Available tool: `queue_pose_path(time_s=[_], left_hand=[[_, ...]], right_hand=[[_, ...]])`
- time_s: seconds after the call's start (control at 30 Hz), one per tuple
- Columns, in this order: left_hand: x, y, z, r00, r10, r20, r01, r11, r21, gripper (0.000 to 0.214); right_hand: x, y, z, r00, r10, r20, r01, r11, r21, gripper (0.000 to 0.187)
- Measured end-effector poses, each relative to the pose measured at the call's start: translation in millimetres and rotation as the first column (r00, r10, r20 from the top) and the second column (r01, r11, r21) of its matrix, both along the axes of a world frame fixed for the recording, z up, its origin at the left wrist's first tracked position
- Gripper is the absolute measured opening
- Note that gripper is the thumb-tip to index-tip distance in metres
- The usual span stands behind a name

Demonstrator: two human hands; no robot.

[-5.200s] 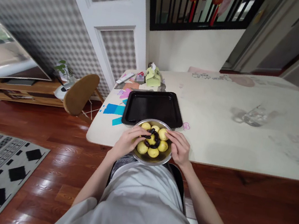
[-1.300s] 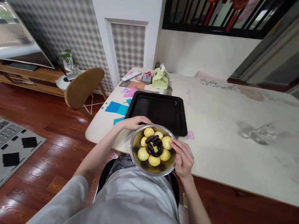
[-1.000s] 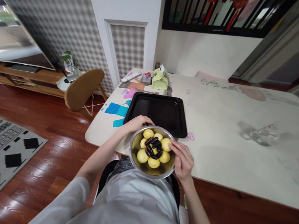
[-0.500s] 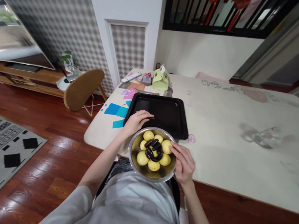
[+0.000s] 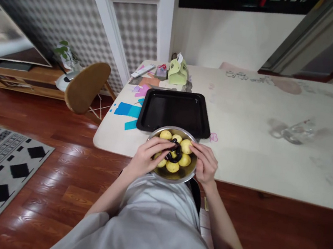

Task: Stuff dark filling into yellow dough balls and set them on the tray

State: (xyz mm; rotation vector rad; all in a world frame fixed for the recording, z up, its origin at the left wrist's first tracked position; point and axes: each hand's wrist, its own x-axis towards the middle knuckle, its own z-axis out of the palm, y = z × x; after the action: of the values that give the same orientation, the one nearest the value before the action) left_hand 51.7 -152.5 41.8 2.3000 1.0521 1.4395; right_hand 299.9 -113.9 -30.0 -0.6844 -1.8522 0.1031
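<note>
A round metal bowl (image 5: 190,171) rests against my lap at the table's front edge. Inside, several yellow lemons (image 5: 172,166) ring a pile of glossy dark elongated grapes (image 5: 177,156). My left hand (image 5: 149,154) reaches over the bowl's left side, fingertips pinched at a dark grape on the pile. At the right rim, my right hand (image 5: 207,162) grips the bowl, its fingertips against the upper right lemon (image 5: 186,146). Just beyond the bowl lies a black rectangular tray (image 5: 173,111) with nothing visible on it.
A green tissue box (image 5: 177,72), a small box with a red top (image 5: 161,70) and a white remote (image 5: 143,71) stand at the table's far left. A clear glass vessel (image 5: 294,134) is on the right. A wooden chair (image 5: 87,86) stands left of the table (image 5: 244,153).
My left hand has moved from above the tray back to the grapes in the bowl. My right hand keeps its place at the rim. The view has tilted down.
</note>
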Motion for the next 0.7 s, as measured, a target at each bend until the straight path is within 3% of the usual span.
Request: queue_pose_path(time_s=[0.13, 0.4, 0.7], left_hand=[[3.8, -4.1, -12.0, 0.993, -0.055, -0.105, 0.058, 0.998, 0.029, 0.028], [10.6, -6.0, -22.9, 0.964, 0.012, -0.265, -0.001, 0.999, 0.039, 0.025], [7.3, -5.9, -25.3, 0.964, 0.003, -0.268, -0.005, 1.000, -0.006, 0.028]], right_hand=[[-0.5, 0.4, 0.7, 1.000, -0.003, 0.004, 0.003, 1.000, -0.004, 0.044], [-1.2, 0.2, 2.2, 1.000, -0.014, -0.002, 0.014, 1.000, -0.017, 0.044], [-0.9, 0.6, 0.1, 1.000, -0.021, -0.007, 0.020, 0.999, -0.036, 0.044]])
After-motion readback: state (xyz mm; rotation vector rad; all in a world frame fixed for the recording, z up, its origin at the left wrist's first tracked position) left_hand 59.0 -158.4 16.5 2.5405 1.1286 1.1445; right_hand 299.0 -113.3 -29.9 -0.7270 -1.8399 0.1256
